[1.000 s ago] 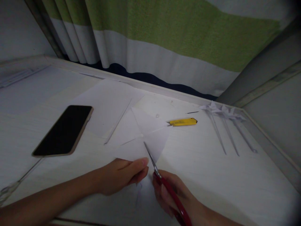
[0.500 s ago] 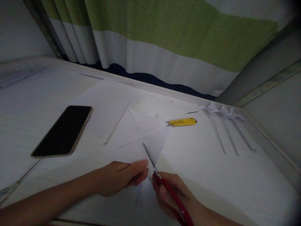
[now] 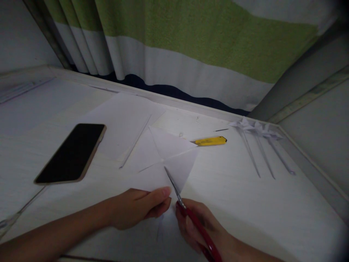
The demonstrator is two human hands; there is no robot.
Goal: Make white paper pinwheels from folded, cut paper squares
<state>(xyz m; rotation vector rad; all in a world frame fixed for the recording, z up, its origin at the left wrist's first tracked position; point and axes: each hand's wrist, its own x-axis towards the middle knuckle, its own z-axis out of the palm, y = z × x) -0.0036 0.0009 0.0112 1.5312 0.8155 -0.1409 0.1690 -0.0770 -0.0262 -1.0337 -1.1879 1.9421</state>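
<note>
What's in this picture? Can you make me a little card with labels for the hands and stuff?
Left hand: pinching white paper
Right hand: holding red-handled scissors, blades at the paper
By the paper's corner: yellow cutter
Left side: phone, screen dark
Right side: thin sticks with folded paper
Behind: green-and-white curtain

Scissors (image 3: 197, 223) partly beyond bottom edge

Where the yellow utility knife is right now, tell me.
In the head view, the yellow utility knife lies beyond the scissors, right of centre, its left end at the right corner of the creased paper.
</note>
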